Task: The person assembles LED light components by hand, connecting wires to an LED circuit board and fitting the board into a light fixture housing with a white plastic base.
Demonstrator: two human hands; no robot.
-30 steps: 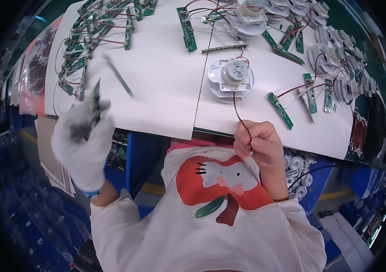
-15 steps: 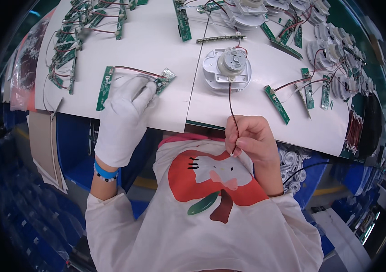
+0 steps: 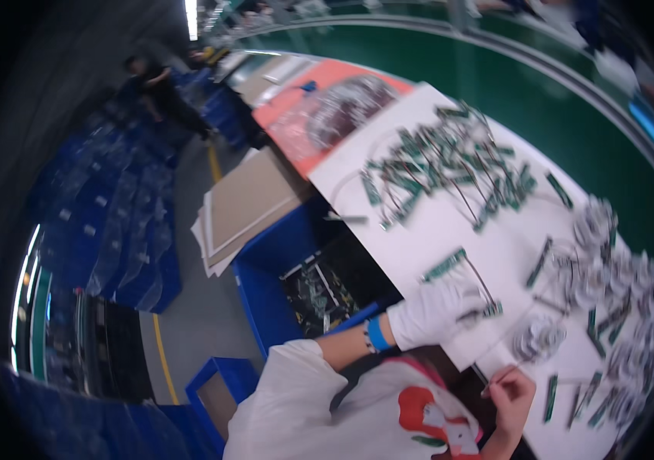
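My left hand (image 3: 436, 313), in a white glove with a blue band at the wrist, lies on the white worktable (image 3: 397, 253). Its bent fingers close on a small green circuit board (image 3: 492, 309). A thin wire joins that board to a longer green board (image 3: 445, 265) just beyond the hand. My right hand (image 3: 512, 392), bare, is pinched at the near table edge. Its fingertips hold the thin dark wire of the white motor unit (image 3: 539, 337), though blur hides the wire's end. That unit sits on the table just beyond my right hand.
A pile of wired green boards (image 3: 449, 165) covers the far table. White motor units (image 3: 611, 284) crowd the right side. Left of the table stand a blue bin (image 3: 246, 295) with boards inside and cardboard sheets (image 3: 254, 203). A person (image 3: 162, 92) is in the far aisle beside blue crates (image 3: 104, 230).
The view has swung left and tilted up, bringing the aisle, bin and crates into sight, with blur. Both hands keep about the same places by the board and the motor unit.
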